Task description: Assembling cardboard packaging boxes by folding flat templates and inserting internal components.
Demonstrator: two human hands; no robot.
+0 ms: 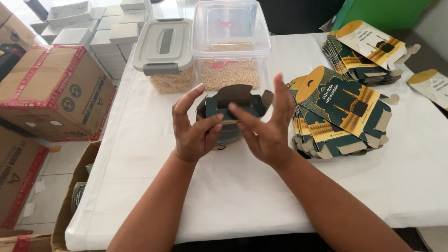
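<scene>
A small dark green and gold cardboard box [232,103], partly folded with its top flaps up, stands between my hands over the white table [233,186]. My left hand [192,126] pinches its left side with thumb and fingers. On the right side my right hand [266,126] presses a flap with the index finger while the other fingers are spread. The lower part of the box is hidden behind my hands.
A pile of flat green and gold box blanks [338,112] lies right of my hands, with another pile [366,49] behind it and one blank [429,86] at the far right. Two clear tubs of beige grains [231,70] [165,51] stand at the back. Brown cartons [56,88] sit left of the table.
</scene>
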